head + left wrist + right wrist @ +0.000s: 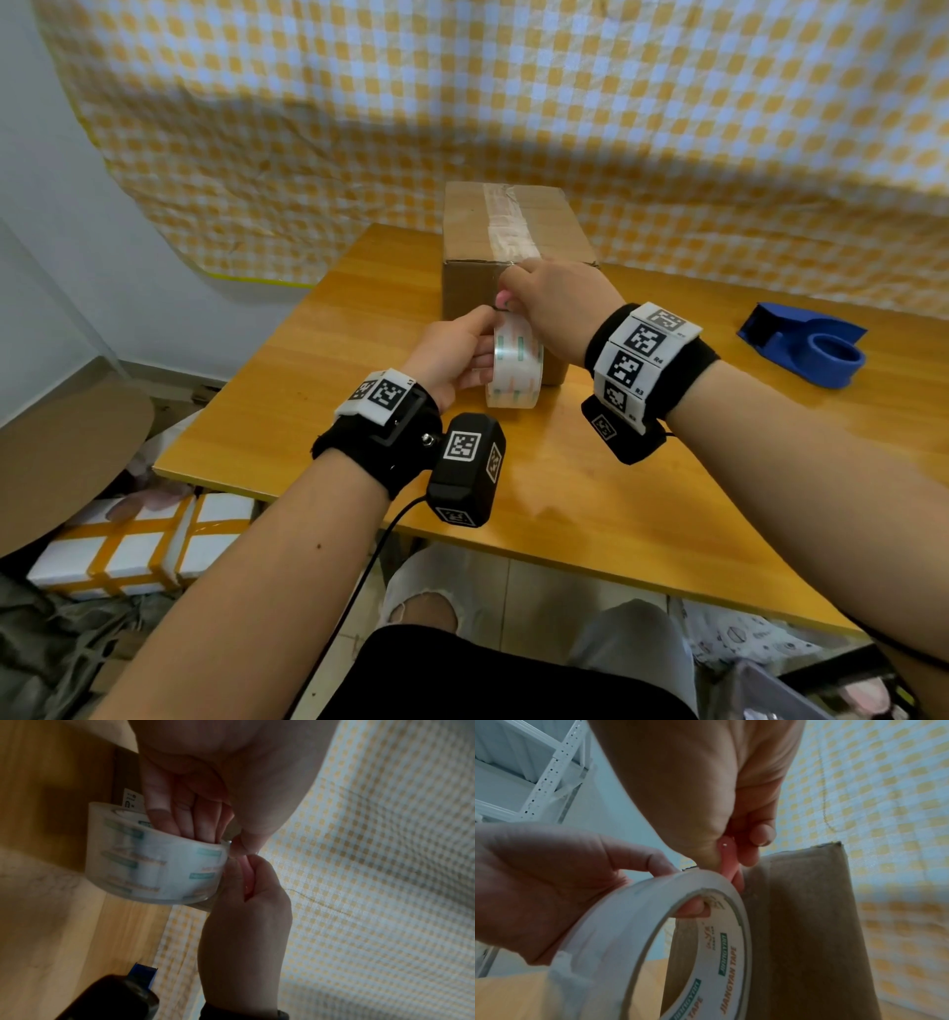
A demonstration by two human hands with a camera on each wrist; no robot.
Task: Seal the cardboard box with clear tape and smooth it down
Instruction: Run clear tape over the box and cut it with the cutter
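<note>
A brown rectangular cardboard box is standing toward the far edge of the orange wooden table, roughly midway along it, with a strip of clear tape running down the middle of its top face to the near edge. The left hand is holding a wide roll of clear packing tape on edge just in front of the box's near face: the thumb is lying over the outer rim while the fingers are reaching through the cardboard core, so the hand is clamped on the roll. The right hand is sitting at the top near edge of the box, directly above the roll, its fingers curled together around a small pink tool held at the top of the roll. Whether a blade is meeting the tape is too blurred to tell. Both wrists are wearing black bands with white coded markers. A blue plastic tape dispenser is lying well apart near the right edge of the table. A yellow-and-white checked cloth is hanging behind the table's far edge.
</note>
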